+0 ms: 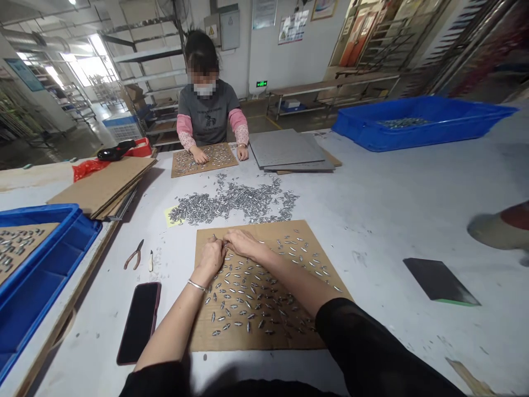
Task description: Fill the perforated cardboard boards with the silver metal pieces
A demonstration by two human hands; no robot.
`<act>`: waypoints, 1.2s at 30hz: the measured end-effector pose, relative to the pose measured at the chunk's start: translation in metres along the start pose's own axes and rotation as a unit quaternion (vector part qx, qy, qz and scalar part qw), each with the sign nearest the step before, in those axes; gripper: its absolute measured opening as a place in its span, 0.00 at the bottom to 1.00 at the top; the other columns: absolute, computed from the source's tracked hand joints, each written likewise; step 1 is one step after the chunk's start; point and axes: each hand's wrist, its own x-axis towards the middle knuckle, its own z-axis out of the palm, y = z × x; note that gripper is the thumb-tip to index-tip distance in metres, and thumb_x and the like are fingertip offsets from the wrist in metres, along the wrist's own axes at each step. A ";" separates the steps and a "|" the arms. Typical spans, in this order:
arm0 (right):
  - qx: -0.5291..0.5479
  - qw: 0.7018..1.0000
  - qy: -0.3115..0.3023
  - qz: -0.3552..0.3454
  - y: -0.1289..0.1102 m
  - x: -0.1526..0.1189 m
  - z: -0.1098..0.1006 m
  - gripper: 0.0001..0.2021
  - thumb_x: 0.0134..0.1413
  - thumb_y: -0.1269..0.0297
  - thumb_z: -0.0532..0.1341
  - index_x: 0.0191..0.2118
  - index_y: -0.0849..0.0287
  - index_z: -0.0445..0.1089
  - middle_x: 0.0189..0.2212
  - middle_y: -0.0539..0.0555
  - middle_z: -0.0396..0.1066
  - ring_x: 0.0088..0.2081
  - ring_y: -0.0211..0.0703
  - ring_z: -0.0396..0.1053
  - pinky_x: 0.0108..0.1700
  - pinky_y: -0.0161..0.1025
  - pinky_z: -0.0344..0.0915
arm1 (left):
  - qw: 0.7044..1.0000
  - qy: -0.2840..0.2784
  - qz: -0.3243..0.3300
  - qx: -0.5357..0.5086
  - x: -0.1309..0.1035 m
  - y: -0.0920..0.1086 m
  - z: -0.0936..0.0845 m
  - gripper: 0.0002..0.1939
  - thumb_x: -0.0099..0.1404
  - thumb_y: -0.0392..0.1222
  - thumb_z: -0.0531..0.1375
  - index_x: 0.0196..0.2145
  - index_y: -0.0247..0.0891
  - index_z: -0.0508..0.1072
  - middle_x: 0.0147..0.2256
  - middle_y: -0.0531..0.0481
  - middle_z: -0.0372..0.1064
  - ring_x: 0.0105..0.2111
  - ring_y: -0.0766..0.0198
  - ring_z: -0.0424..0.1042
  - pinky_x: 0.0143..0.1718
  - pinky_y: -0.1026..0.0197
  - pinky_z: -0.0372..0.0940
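A brown cardboard sheet (231, 339) lies before me, dotted with rows of small silvery metal pieces (248, 326). Over its upper left part, my left hand (212, 256) has its fingers curled together at the board. Just to the right, my right hand (242, 243) is also closed, its fingertips close to those of my left hand. Whatever either hand pinches is too small to make out. Beyond the sheet's far edge spreads a loose heap of the same metal pieces (243, 199), partly over a yellow paper (170, 217).
Pliers (134, 255), a small white-handled tool (151, 261) and a phone (139, 323) lie left. A blue tray (45, 275) stands far left, another (372, 138) back right. Across the table, a person (209, 118) works at a smaller cardboard (177, 167). Grey sheets (289, 146) are stacked nearby.
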 end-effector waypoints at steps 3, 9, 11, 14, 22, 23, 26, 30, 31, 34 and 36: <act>-0.016 1.000 -0.002 0.004 0.002 0.001 -0.002 0.11 0.71 0.65 0.56 0.40 0.60 0.74 0.41 0.58 0.74 0.40 0.43 0.71 0.39 0.35 0.58 | 1.000 -0.006 -0.011 0.008 0.005 0.004 0.002 0.10 0.71 0.35 0.55 0.38 0.32 0.77 0.40 0.37 0.74 0.44 0.52 0.75 0.46 0.55 0.67; 0.046 0.996 0.026 0.069 0.033 -0.025 -0.014 0.11 0.72 0.63 0.53 0.40 0.62 0.70 0.41 0.59 0.72 0.38 0.43 0.68 0.38 0.35 0.58 | 1.000 -0.018 -0.009 0.004 0.005 0.006 -0.004 0.15 0.72 0.32 0.50 0.38 0.31 0.78 0.40 0.35 0.75 0.44 0.53 0.75 0.47 0.55 0.67; 0.060 0.993 0.019 0.100 0.045 -0.036 -0.015 0.12 0.72 0.63 0.52 0.40 0.61 0.69 0.40 0.58 0.72 0.37 0.42 0.67 0.36 0.35 0.57 | 1.000 -0.027 -0.005 -0.004 0.004 0.009 -0.005 0.14 0.71 0.32 0.52 0.38 0.32 0.78 0.40 0.36 0.76 0.43 0.54 0.76 0.47 0.56 0.67; 0.044 0.992 0.011 0.122 0.056 -0.044 -0.012 0.11 0.70 0.65 0.53 0.39 0.61 0.70 0.39 0.58 0.73 0.37 0.43 0.68 0.36 0.35 0.56 | 0.999 -0.046 -0.010 -0.016 0.007 0.015 -0.004 0.13 0.68 0.30 0.54 0.35 0.34 0.79 0.37 0.38 0.77 0.40 0.56 0.77 0.44 0.59 0.68; -0.002 0.991 -0.021 0.133 0.040 -0.039 -0.013 0.14 0.71 0.65 0.52 0.39 0.61 0.74 0.40 0.62 0.76 0.40 0.47 0.72 0.38 0.36 0.58 | 0.996 -0.059 -0.063 -0.023 0.020 0.017 -0.004 0.13 0.64 0.29 0.56 0.35 0.35 0.81 0.35 0.38 0.80 0.38 0.55 0.79 0.40 0.59 0.68; -0.008 0.990 -0.024 0.139 0.039 -0.039 -0.013 0.14 0.70 0.65 0.52 0.40 0.61 0.75 0.41 0.63 0.77 0.41 0.48 0.73 0.39 0.37 0.59 | 0.996 -0.062 -0.064 -0.025 0.020 0.015 -0.005 0.13 0.64 0.30 0.56 0.34 0.36 0.81 0.35 0.39 0.80 0.37 0.56 0.79 0.40 0.60 0.67; -0.016 0.989 -0.028 0.143 0.040 -0.037 -0.014 0.13 0.70 0.67 0.53 0.41 0.62 0.75 0.42 0.64 0.77 0.42 0.49 0.73 0.40 0.37 0.60 | 0.996 -0.053 -0.066 -0.029 0.017 0.009 -0.012 0.14 0.67 0.32 0.55 0.35 0.37 0.81 0.37 0.42 0.80 0.37 0.59 0.78 0.39 0.62 0.67; 0.004 0.992 0.031 0.122 0.042 -0.033 -0.017 0.12 0.71 0.66 0.54 0.39 0.63 0.73 0.41 0.62 0.75 0.40 0.45 0.72 0.39 0.36 0.61 | 0.996 -0.024 -0.086 -0.017 0.017 -0.001 -0.023 0.16 0.72 0.35 0.51 0.39 0.35 0.80 0.42 0.40 0.79 0.41 0.57 0.77 0.42 0.61 0.66; 0.007 0.992 0.042 0.119 0.041 -0.032 -0.018 0.12 0.71 0.66 0.54 0.39 0.63 0.73 0.41 0.62 0.75 0.40 0.45 0.71 0.39 0.36 0.61 | 0.996 -0.021 -0.090 -0.014 0.017 -0.002 -0.024 0.16 0.71 0.35 0.52 0.39 0.35 0.80 0.42 0.40 0.79 0.41 0.57 0.77 0.43 0.61 0.66; 0.024 0.994 0.041 0.103 0.033 -0.029 -0.017 0.10 0.70 0.69 0.55 0.38 0.62 0.73 0.40 0.60 0.74 0.39 0.44 0.71 0.39 0.36 0.61 | 0.996 -0.019 -0.089 -0.008 0.019 -0.004 -0.026 0.14 0.70 0.34 0.53 0.38 0.37 0.80 0.41 0.42 0.78 0.42 0.57 0.76 0.44 0.61 0.65; 0.044 0.996 0.027 0.069 0.025 -0.029 -0.014 0.10 0.69 0.70 0.56 0.38 0.62 0.74 0.38 0.58 0.74 0.38 0.43 0.71 0.39 0.35 0.60 | 0.996 -0.020 -0.085 -0.005 0.018 -0.004 -0.024 0.14 0.70 0.33 0.54 0.38 0.38 0.80 0.41 0.43 0.78 0.42 0.58 0.76 0.44 0.61 0.65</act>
